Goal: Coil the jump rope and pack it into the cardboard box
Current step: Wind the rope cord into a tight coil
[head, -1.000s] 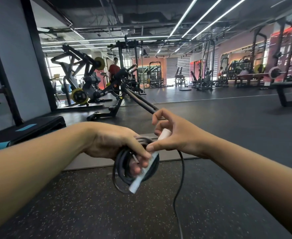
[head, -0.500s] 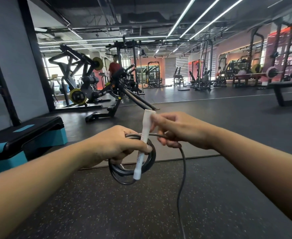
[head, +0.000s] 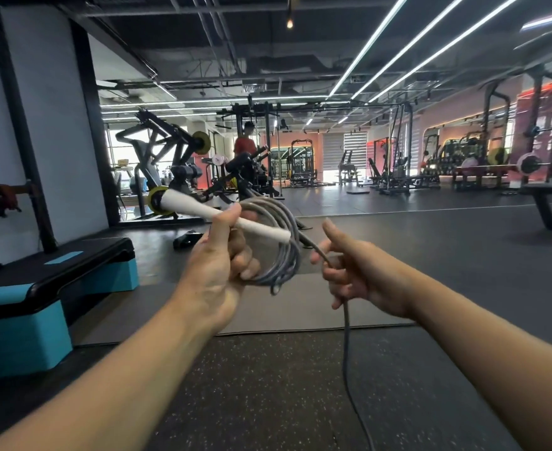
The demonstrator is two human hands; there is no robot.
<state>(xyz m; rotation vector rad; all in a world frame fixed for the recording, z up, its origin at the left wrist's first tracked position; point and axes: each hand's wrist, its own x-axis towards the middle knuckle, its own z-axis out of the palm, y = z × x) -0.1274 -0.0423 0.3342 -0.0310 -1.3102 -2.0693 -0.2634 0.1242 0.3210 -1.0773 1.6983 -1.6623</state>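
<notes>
- Jump rope (head: 279,245) is gathered in loops in the left hand (head: 217,271), fist closed round coil and white handle (head: 222,214), in mid-air above the gym floor (head: 268,385).
- Right hand (head: 362,271) pinches the loose tail (head: 346,336) lightly — a slack pinch could let it slip and hang free.
- Loops could spring open if the fist eases.
- Cardboard box is nowhere in view — packing waits on finding it.

Grey jump rope (head: 284,255) partly coiled, white handle (head: 222,213) across loops, tail dangling floorward.
</notes>
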